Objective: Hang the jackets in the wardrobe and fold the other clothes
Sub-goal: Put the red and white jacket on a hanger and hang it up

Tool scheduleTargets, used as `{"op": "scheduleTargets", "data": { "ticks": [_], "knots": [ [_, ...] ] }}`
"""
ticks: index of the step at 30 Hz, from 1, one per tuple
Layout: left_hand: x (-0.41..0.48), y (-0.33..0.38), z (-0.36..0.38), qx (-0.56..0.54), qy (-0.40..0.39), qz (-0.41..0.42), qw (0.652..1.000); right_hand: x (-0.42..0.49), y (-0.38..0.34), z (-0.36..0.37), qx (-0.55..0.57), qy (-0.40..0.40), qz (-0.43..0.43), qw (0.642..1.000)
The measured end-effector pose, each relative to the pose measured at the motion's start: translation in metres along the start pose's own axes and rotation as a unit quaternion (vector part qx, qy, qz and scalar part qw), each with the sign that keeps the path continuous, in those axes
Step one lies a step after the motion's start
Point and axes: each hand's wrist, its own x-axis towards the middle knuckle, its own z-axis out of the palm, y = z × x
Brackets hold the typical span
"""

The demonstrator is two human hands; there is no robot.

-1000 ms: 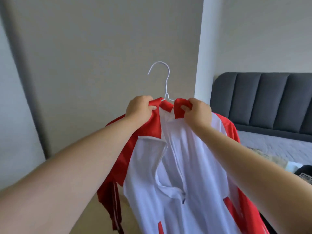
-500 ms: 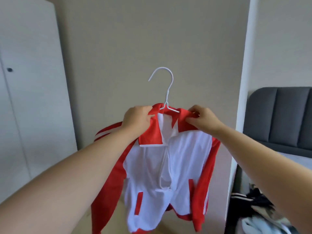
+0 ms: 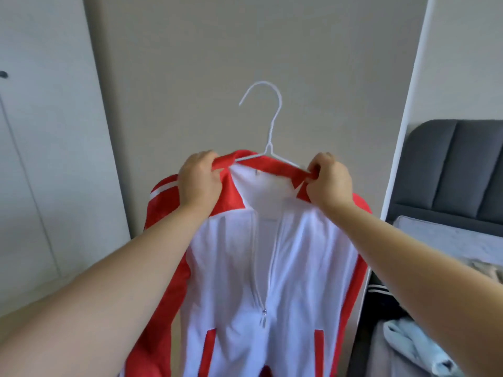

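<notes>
A red and white zip jacket (image 3: 275, 268) hangs on a white wire hanger (image 3: 269, 126), held up in front of me. My left hand (image 3: 200, 180) grips the left side of the red collar. Over on the other side of the collar, my right hand (image 3: 328, 180) grips the red fabric and the hanger's arm under it. The collar is spread wide between the two hands, and the zip is partly open at the top. The hanger's hook is free in the air. The jacket's hem is out of frame.
A beige panel (image 3: 245, 50) stands right behind the jacket. White wardrobe doors (image 3: 40, 145) with a dark knob are at the left. A grey upholstered bed (image 3: 449, 170) is at the right, with a heap of other clothes (image 3: 408, 346) at the lower right.
My hands have moved apart along the collar, spreading it wider on the hanger. The jacket now hangs flat and faces me. The view has swung left, away from the bed.
</notes>
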Motion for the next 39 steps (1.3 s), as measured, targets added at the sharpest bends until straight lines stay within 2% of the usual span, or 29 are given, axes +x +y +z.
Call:
{"op": "scheduleTargets", "data": {
  "ticks": [1,2,4,5,6,10,12,14,15,17,19,20,21,22,24,26,28,30,33,36,37,39],
  "knots": [
    [-0.005,-0.009,0.0,0.022,-0.016,0.004,1.0,0.001,0.002,-0.002,0.0,0.015,0.0,1.0],
    [-0.011,-0.017,0.0,0.048,-0.092,0.002,0.995,0.001,0.002,-0.003,-0.013,0.002,0.004,1.0],
    [-0.025,-0.031,0.0,0.101,-0.281,-0.026,0.954,-0.004,0.007,-0.001,-0.061,-0.044,0.009,0.997],
    [-0.029,-0.036,-0.002,0.103,-0.329,-0.036,0.938,-0.01,0.009,0.001,-0.074,-0.054,0.007,0.996],
    [-0.032,-0.038,-0.004,0.074,-0.344,-0.041,0.935,-0.016,0.011,0.002,-0.074,-0.053,0.004,0.996],
    [-0.034,-0.026,-0.006,-0.097,-0.368,-0.036,0.924,-0.023,0.017,0.005,-0.048,-0.017,0.0,0.999],
    [-0.031,-0.021,-0.002,-0.104,-0.363,-0.043,0.925,-0.023,0.019,0.005,-0.037,-0.004,0.003,0.999],
    [-0.027,-0.02,0.001,-0.076,-0.327,-0.044,0.941,-0.022,0.02,0.005,-0.022,-0.023,-0.001,1.0],
    [-0.026,-0.02,0.001,-0.064,-0.297,-0.041,0.952,-0.02,0.02,0.003,-0.006,-0.056,-0.001,0.998],
    [-0.026,-0.022,0.001,-0.052,-0.227,-0.034,0.972,-0.013,0.024,-0.007,0.015,-0.188,0.029,0.982],
    [-0.029,-0.021,0.002,-0.038,-0.174,-0.034,0.983,-0.007,0.028,-0.016,-0.03,-0.343,0.061,0.937],
    [-0.031,-0.019,0.004,-0.031,-0.167,-0.026,0.985,-0.007,0.032,-0.017,-0.06,-0.386,0.056,0.919],
    [-0.033,-0.016,0.006,-0.03,-0.165,-0.016,0.986,-0.008,0.034,-0.016,-0.083,-0.388,0.045,0.917],
    [-0.033,-0.012,0.008,-0.037,-0.165,-0.011,0.986,-0.009,0.036,-0.012,-0.087,-0.354,0.038,0.93],
    [-0.024,-0.006,0.006,-0.104,-0.166,-0.042,0.98,-0.012,0.041,-0.005,-0.046,-0.225,0.061,0.971],
    [-0.008,-0.006,0.002,-0.18,-0.217,-0.098,0.954,-0.013,0.044,-0.002,-0.002,-0.127,0.104,0.986],
    [0.004,-0.013,-0.004,-0.156,-0.325,-0.098,0.928,-0.013,0.048,0.0,0.014,-0.098,0.122,0.988],
    [0.006,-0.022,-0.006,-0.064,-0.41,-0.054,0.908,-0.015,0.048,0.005,0.022,-0.087,0.126,0.988],
    [-0.005,-0.027,-0.005,0.011,-0.442,0.007,0.897,-0.021,0.044,0.011,0.034,-0.085,0.124,0.988],
    [-0.019,-0.027,0.001,-0.019,-0.393,-0.005,0.919,-0.021,0.046,0.009,0.02,-0.101,0.114,0.988],
    [-0.022,-0.025,0.003,-0.03,-0.346,-0.003,0.938,-0.019,0.046,0.005,0.015,-0.087,0.105,0.991],
    [-0.025,-0.018,0.005,-0.06,-0.219,0.003,0.974,-0.015,0.044,-0.004,0.005,-0.004,0.07,0.998]
  ]
}}
